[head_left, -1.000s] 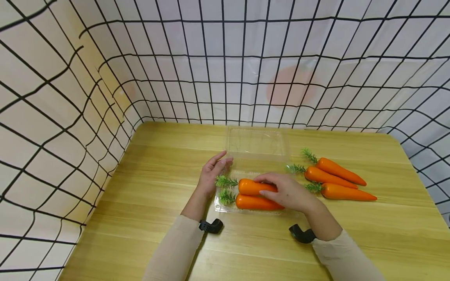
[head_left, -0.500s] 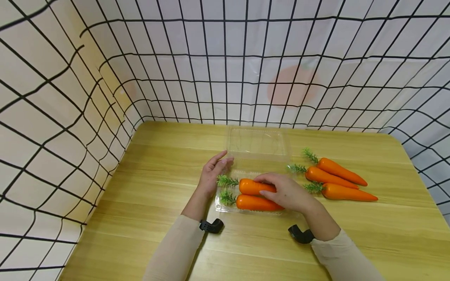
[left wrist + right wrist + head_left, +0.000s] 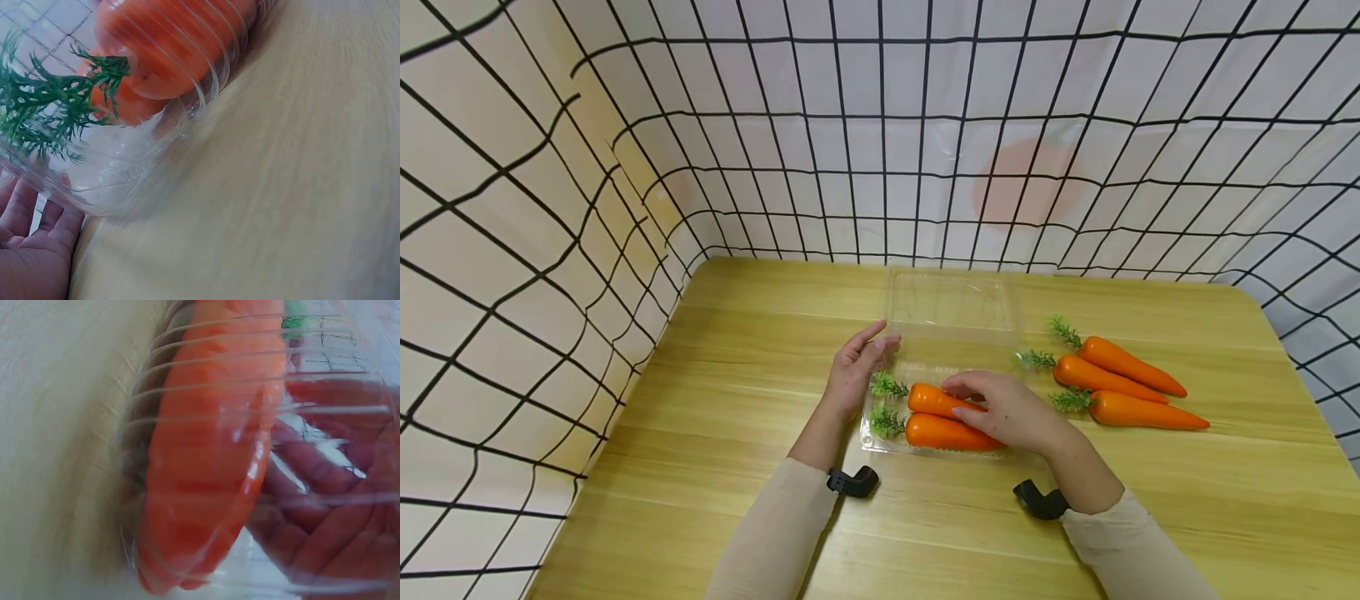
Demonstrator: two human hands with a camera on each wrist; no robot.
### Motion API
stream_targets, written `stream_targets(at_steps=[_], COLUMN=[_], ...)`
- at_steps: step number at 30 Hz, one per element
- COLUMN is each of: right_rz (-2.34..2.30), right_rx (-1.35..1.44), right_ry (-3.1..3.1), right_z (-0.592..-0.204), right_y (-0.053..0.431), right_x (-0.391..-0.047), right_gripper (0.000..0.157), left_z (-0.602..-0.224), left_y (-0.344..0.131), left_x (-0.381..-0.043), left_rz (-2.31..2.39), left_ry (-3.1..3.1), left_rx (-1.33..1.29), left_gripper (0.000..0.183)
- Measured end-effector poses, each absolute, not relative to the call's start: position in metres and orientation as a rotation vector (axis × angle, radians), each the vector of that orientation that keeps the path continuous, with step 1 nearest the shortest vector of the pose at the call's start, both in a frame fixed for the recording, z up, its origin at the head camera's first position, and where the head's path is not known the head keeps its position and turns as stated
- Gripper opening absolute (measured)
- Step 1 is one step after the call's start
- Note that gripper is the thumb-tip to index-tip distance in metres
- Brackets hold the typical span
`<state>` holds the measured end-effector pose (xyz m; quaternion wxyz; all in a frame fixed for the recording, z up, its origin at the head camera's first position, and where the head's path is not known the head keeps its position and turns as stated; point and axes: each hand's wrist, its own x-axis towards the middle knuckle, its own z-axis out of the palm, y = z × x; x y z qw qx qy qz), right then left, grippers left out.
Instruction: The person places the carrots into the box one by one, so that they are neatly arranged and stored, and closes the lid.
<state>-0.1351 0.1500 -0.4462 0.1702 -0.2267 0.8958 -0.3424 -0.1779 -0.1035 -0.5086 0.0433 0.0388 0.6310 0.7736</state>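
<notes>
In the head view two toy carrots lie side by side in a clear plastic clamshell box [image 3: 880, 446], leafy tops to the left. My right hand [image 3: 1011, 412] holds the rear carrot [image 3: 928, 399] between thumb and fingers, covering its tip end. Closest to me in the box is the front carrot [image 3: 943, 432]. My left hand [image 3: 850, 371] stands at the box's left side, fingers loosely extended; in the left wrist view its fingers [image 3: 22, 203] are by the box's end wall. Through the ribbed wall, the right wrist view shows an orange carrot [image 3: 212, 444] with the hand behind it.
The box's clear lid [image 3: 951, 300] lies folded back behind it. On the table's right are three more carrots: a back one [image 3: 1131, 364], a middle one [image 3: 1105, 379] and a near one [image 3: 1146, 410]. Black wire mesh [image 3: 917, 175] borders the table.
The rear carrot has turned slightly in my right hand, and its leafy top has shifted a little to the right and back. My left hand stays nearly still.
</notes>
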Motion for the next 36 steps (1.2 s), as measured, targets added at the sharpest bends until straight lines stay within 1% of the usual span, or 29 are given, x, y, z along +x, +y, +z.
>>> stream_targets(at_steps=[20,30,36], right_rz=[-1.039,-1.114,-1.141], right_rx=[-0.606,-0.616,-0.61], right_ry=[2.509,2.518,2.548], right_z=[-0.445,-0.44,-0.432], right_y=[0.151,0.157,0.165], right_x=[-0.134,-0.129,-0.125], right_gripper=[0.033,0.033,0.037], left_z=[-0.508,-0.51,-0.51], left_y=[-0.104,-0.103,-0.104], left_x=[-0.178,-0.179,-0.179], left_rz=[2.363,2.345,2.343], left_ry=[1.931,1.956,1.958], left_rx=[0.135,0.114,0.11], left_gripper=[0.046,0.043,0.044])
